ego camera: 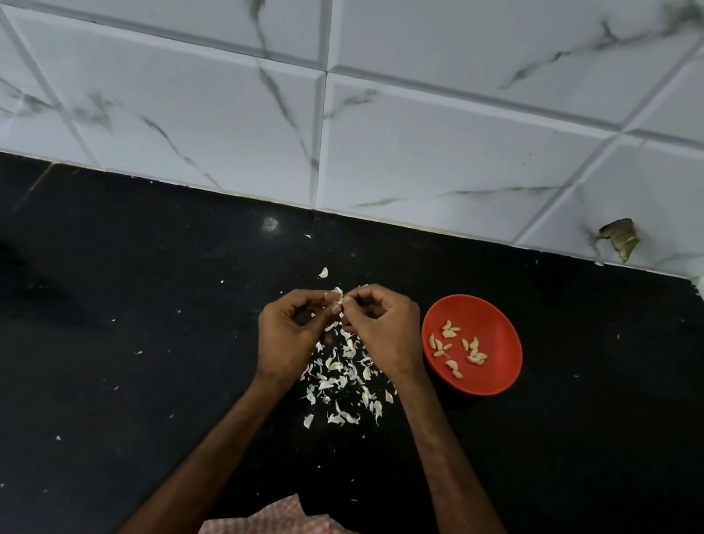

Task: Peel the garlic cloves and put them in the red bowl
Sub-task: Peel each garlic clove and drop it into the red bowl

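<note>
We pinch one garlic clove (339, 299) between our left hand (286, 334) and right hand (381, 332), above scattered peels (343, 383) on the black desk (104, 345). Just right sits the red bowl (500, 328), holding peeled cloves (458, 347).

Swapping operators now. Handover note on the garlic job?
Hands: left hand and right hand both pinch one garlic clove, mid-peel.
Things: red bowl sits right of the right hand; skins lie scattered on the black counter under the hands.
Done: roughly a dozen peeled cloves in the bowl.
Left: finish this clove, drop it in; cannot tell whether unpeeled cloves remain among the skins.
</note>
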A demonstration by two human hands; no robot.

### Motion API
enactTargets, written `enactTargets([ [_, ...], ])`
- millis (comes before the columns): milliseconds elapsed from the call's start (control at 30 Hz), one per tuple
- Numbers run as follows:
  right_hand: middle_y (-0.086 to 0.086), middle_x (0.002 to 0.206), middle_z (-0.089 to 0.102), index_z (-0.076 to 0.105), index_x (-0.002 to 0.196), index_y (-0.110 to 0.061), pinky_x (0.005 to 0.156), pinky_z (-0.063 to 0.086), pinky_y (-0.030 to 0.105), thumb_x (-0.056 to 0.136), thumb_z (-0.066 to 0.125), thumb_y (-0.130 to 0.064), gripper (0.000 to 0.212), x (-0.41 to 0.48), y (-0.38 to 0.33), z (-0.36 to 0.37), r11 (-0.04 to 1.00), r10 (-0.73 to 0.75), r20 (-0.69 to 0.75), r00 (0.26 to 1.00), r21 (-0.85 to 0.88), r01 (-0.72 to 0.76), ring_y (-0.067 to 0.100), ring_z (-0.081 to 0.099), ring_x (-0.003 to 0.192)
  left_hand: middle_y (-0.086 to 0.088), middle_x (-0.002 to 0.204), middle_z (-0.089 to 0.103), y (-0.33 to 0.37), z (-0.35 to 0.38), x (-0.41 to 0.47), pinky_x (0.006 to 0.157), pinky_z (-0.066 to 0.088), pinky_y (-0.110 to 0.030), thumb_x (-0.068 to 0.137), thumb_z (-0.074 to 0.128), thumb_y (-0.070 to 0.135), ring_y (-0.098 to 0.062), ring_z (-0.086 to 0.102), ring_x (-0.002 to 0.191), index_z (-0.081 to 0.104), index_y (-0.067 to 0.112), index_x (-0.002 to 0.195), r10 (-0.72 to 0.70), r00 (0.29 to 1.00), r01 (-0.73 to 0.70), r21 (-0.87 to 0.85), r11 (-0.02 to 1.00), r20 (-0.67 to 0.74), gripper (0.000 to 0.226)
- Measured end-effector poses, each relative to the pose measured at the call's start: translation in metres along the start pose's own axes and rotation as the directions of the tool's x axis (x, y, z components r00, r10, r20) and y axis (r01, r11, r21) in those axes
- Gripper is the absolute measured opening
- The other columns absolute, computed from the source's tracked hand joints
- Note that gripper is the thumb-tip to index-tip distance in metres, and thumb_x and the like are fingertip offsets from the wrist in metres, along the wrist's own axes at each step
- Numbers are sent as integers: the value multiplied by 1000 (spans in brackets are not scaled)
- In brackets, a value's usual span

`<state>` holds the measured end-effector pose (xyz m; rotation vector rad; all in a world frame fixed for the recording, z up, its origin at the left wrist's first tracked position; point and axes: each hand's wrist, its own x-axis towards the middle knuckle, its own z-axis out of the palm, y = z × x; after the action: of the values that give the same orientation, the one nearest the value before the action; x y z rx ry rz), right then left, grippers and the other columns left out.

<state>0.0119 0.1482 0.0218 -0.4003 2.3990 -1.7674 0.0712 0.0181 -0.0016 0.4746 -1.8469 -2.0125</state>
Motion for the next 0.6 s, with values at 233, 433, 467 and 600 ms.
enactTargets([
  [233, -1, 75, 76, 78, 88, -6, 72, 64, 45, 87, 73, -6, 5, 3, 2, 2, 998, 32, 10, 999, -50, -31, 14, 75, 71, -4, 93, 76, -6, -4, 3, 63, 61, -29, 83, 81, 6, -18, 74, 81, 79, 8, 95, 176, 984, -180, 210, 961, 38, 13],
  [433, 7, 77, 75, 75, 88, -1, 67, 65, 41, 90, 69, 0, 6, -1, 2, 10, 995, 90, -50, 995, 49, -87, 20, 75, 70, -5, 92, 77, -5, 3, -1, 62, 60, -27, 84, 78, 0, -18, 75, 80, 78, 5, 95, 90, 995, -85, 118, 989, -45, 11],
  [467, 8, 78, 75, 74, 89, -1, 66, 64, 39, 90, 69, 0, 6, -1, 2, 12, 994, 90, -59, 994, 69, -86, 21, 75, 71, -5, 94, 77, -5, 4, -1, 61, 60, -28, 85, 77, -1, -20, 76, 80, 77, 3, 95, 53, 997, -49, 70, 996, -62, 11],
  [600, 9, 80, 75, 72, 94, 0, 66, 63, 31, 94, 66, 0, 6, -2, -2, 15, 978, 118, -62, 991, 183, -105, 21, 75, 71, -8, 96, 77, -1, 6, -1, 60, 61, -30, 88, 74, -1, -26, 76, 82, 74, 3, 101, 10, 997, -13, -30, 999, -83, 13],
])
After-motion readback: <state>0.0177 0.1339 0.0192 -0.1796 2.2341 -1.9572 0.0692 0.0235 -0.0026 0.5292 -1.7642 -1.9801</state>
